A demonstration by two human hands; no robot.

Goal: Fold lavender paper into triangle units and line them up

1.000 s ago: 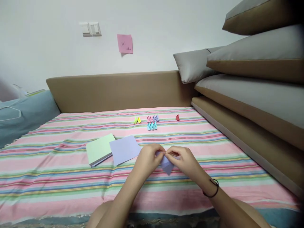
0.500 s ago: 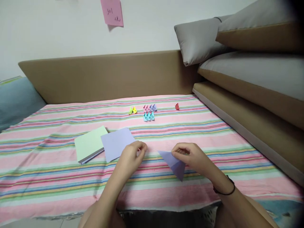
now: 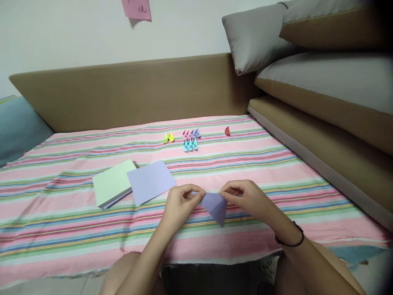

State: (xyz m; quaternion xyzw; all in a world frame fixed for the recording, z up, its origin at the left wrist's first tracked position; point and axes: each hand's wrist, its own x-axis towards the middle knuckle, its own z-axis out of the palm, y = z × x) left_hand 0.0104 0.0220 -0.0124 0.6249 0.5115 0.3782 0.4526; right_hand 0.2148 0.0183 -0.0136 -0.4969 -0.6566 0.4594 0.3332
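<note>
Nearest, a pair of bare knees [image 3: 123,270] shows at the edge of a striped cloth [image 3: 76,227], the right knee partly behind the forearm. A dark band [image 3: 302,237] circles the right wrist. Just beyond, the left hand [image 3: 183,203] and right hand [image 3: 247,200] are apart, their fingertips pinched on a folded purple paper [image 3: 216,207] between them, its upper edge stretched from one to the other and a point towards the near side; whether it touches the cloth I cannot tell. To the left lie a purple sheet [image 3: 150,182] and, just beside it, a pale green stack [image 3: 112,182]. Farther, three cyan folds [image 3: 190,145] stand in a row, with pink folds [image 3: 186,135] and purple folds [image 3: 195,134] right behind them, yellow-green folds [image 3: 168,138] to the left and a red fold [image 3: 227,131] apart on the right. At the far side are a brown backrest [image 3: 138,94], piled cushions [image 3: 322,78] on the right and a pink note [image 3: 137,9] on the wall [image 3: 76,32].
</note>
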